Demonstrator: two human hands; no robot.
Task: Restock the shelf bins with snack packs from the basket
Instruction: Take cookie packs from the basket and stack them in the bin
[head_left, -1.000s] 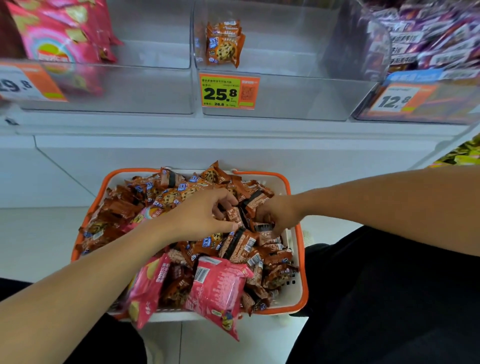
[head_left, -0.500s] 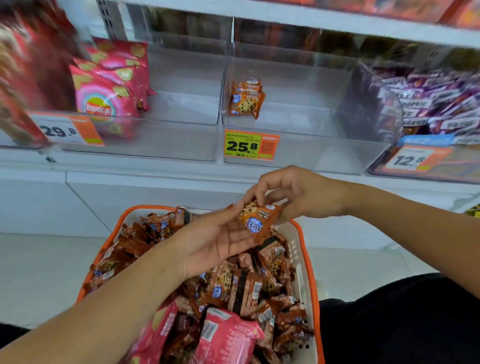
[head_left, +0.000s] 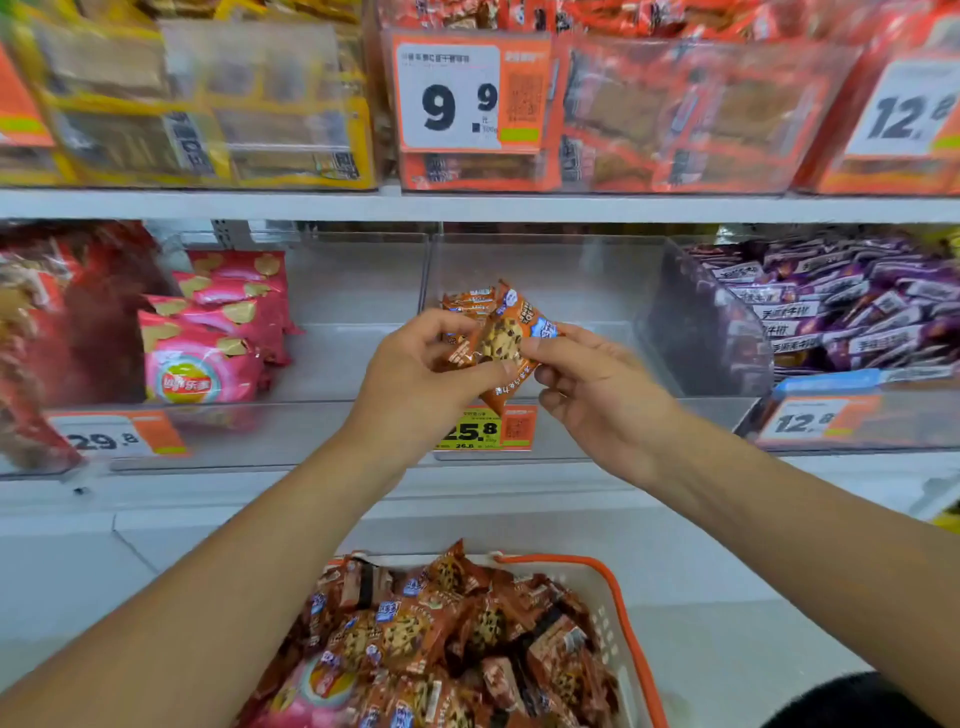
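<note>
An orange cookie snack pack (head_left: 506, 338), printed with a chocolate-chip cookie, a blue-and-white badge near its top corner and a line of white characters too small to read along its lower edge, is held up in front of the clear middle shelf bin (head_left: 561, 291), tilted with one corner pointing up. The left hand (head_left: 415, 379) grips its left side, thumb across the front and fingers curled behind, with what looks like a second orange pack tucked under those fingers. The right hand (head_left: 592, 384) pinches the pack's right edge between thumb and forefinger, the other fingers loosely bent below. Behind the pack, a few matching orange packs (head_left: 467, 301) stand at the back of the same bin, whose yellow-and-orange price tag (head_left: 485, 428) reads 25.8, partly covered by the held pack. The bin to the left holds pink chip bags (head_left: 202, 358) and is tagged 29.8 (head_left: 114, 439); the bin to the right is full of purple packs (head_left: 831, 306) and tagged 12.8 (head_left: 810, 421). On the shelf above, a white tag (head_left: 457, 96) reads 9.9. Below, the orange-rimmed white basket (head_left: 618, 623) is heaped with more orange cookie packs (head_left: 441, 639) and a pink bag (head_left: 317, 691).
</note>
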